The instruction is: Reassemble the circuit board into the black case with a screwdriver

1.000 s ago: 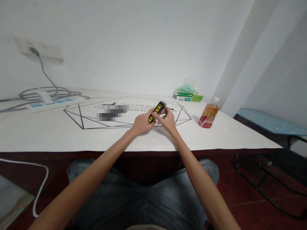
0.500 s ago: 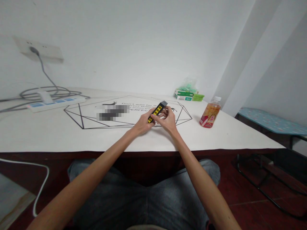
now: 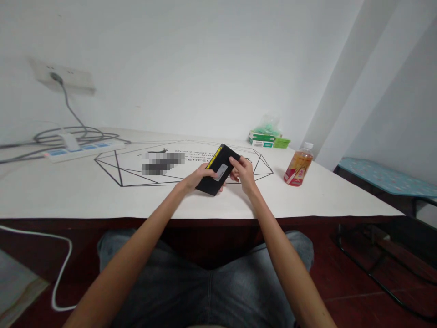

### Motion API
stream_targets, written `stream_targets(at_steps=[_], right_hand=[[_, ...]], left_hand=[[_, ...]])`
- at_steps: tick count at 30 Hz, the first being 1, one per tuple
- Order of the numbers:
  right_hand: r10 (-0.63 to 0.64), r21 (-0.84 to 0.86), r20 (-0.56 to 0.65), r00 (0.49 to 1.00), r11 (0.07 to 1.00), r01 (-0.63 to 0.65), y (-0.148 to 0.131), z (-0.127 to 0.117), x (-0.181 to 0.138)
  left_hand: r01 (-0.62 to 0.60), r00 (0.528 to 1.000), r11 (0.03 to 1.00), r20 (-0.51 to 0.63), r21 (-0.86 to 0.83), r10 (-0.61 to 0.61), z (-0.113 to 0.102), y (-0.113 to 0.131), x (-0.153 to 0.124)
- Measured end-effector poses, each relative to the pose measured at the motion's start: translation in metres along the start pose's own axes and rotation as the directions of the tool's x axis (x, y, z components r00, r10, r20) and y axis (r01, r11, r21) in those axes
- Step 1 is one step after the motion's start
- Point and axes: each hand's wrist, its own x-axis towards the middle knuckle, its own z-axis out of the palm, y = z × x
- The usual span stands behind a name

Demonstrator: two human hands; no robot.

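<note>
A flat black network switch (image 3: 220, 159) is held tilted above the table in front of me. Its wide face with a pale label (image 3: 220, 172) is turned toward me, and a row of yellow ports shows along its upper left edge. My left hand (image 3: 202, 176) is closed on its left side, thumb on the face near the label and other fingers mostly hidden behind. At the upper right side, my right hand (image 3: 244, 173) grips the edge, its thumb on the face.
On the white table (image 3: 164, 200), a drink bottle (image 3: 298, 165) stands to the right. Green and white boxes (image 3: 261, 139) with a plastic bag sit at the back. A power strip (image 3: 82, 151) and coiled cables (image 3: 102, 135) lie at the left. A blue-topped surface (image 3: 385, 175) is farther right.
The network switch has been turned in my hands: earlier its narrow side with the yellow ports faced me, and now its labelled wide face does. Both hands have shifted their hold.
</note>
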Motion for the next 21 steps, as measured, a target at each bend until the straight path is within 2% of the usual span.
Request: stream_targets(at_steps=[2, 4, 6, 7, 8, 9, 11, 14, 16, 18, 21], right_hand=[[0.059, 0.063, 0.011, 0.998, 0.996, -0.059, 0.000, -0.001, 0.001], [0.112, 0.104, -0.001, 0.994, 0.988, -0.111, 0.002, -0.001, 0.003], [0.152, 0.112, -0.050, 0.987, 0.983, -0.146, 0.004, -0.001, 0.005], [0.166, 0.109, -0.086, 0.982, 0.982, -0.156, 0.005, -0.001, 0.005], [0.175, 0.105, -0.119, 0.977, 0.981, -0.163, 0.006, 0.000, 0.006], [0.180, 0.104, -0.145, 0.973, 0.981, -0.166, 0.007, 0.001, 0.007], [0.192, 0.106, -0.156, 0.969, 0.978, -0.177, 0.008, 0.002, 0.007], [0.207, 0.074, -0.078, 0.975, 0.977, -0.201, 0.008, 0.002, 0.006], [0.187, 0.003, -0.050, 0.981, 0.982, -0.188, 0.008, 0.003, 0.005], [0.151, -0.105, -0.038, 0.988, 0.982, -0.154, 0.008, 0.001, 0.003], [0.016, -0.350, -0.083, 0.996, 0.936, -0.045, 0.009, -0.007, 0.005]], left_hand=[[0.058, 0.995, 0.997, 0.080, -0.052, -0.054, -0.002, 0.004, -0.002], [0.051, 0.997, 0.998, 0.060, -0.022, -0.049, -0.006, 0.005, -0.002], [-0.013, 0.995, 0.993, -0.099, 0.120, 0.025, -0.010, 0.005, 0.002], [-0.035, 0.976, 0.970, -0.199, 0.242, 0.085, -0.012, 0.005, 0.003], [-0.056, 0.953, 0.925, -0.256, 0.376, 0.161, -0.012, 0.005, 0.005], [-0.069, 0.939, 0.858, -0.258, 0.509, 0.228, -0.012, 0.005, 0.006], [-0.060, 0.938, 0.672, -0.189, 0.738, 0.292, -0.009, 0.005, 0.008], [0.046, 0.926, 0.453, -0.208, 0.891, 0.314, -0.002, 0.006, 0.010], [0.064, 0.924, 0.398, -0.206, 0.915, 0.323, -0.001, 0.006, 0.010], [0.076, 0.922, 0.389, -0.213, 0.918, 0.323, -0.005, 0.006, 0.010], [0.108, 0.933, 0.378, -0.225, 0.920, 0.280, -0.021, 0.010, 0.006]])
